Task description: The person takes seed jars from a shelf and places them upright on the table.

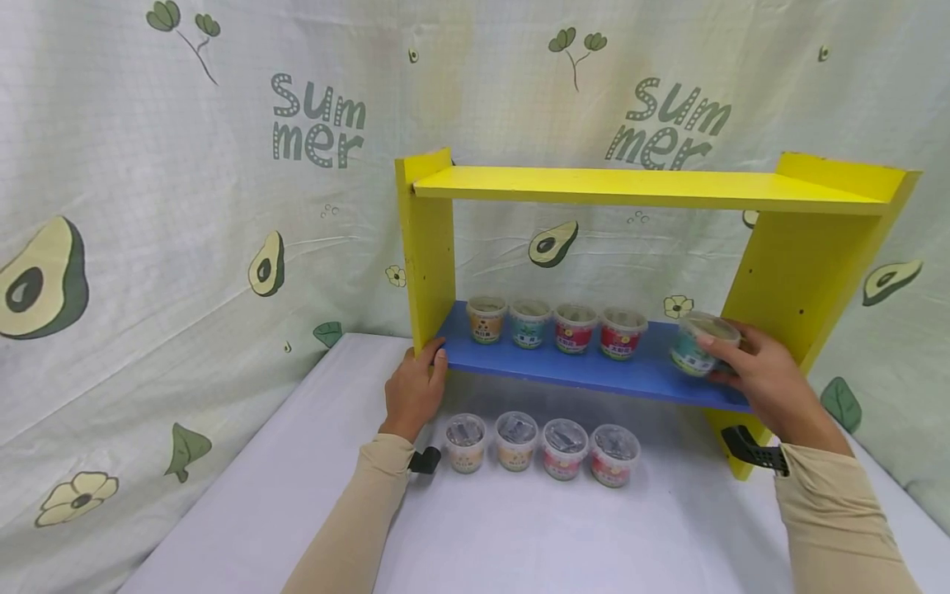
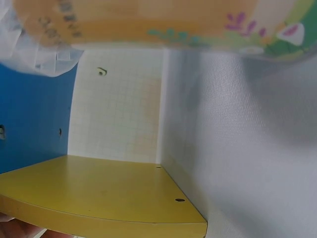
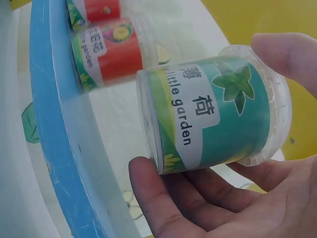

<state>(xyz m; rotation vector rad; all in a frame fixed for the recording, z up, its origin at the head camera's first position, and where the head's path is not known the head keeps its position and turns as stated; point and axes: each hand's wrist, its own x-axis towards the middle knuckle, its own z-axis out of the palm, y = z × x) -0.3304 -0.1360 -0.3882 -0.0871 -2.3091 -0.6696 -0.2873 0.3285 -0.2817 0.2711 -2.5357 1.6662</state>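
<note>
My right hand (image 1: 772, 379) holds a clear-lidded plastic cup (image 3: 213, 114) with a teal leaf label reading "little garden". The cup is tilted near the right end of the blue shelf board (image 1: 646, 381), thumb by its lid and fingers beneath. At the shelf's left end, my left hand (image 1: 416, 394) grips the yellow side panel (image 1: 429, 264) where it meets the blue board. To the right of that panel stand an orange-labelled cup (image 1: 486, 322), a teal-labelled cup (image 1: 529, 324) and two red-labelled cups (image 1: 575, 330), all upright in a row.
Below the blue board, several lidded cups (image 1: 465, 450) with orange or pink labels line up on the white table (image 1: 519, 536). A yellow top board (image 1: 609, 183) spans the shelf, and the right side panel (image 1: 801, 272) stands beside my right hand. Printed cloth (image 1: 223, 206) hangs behind.
</note>
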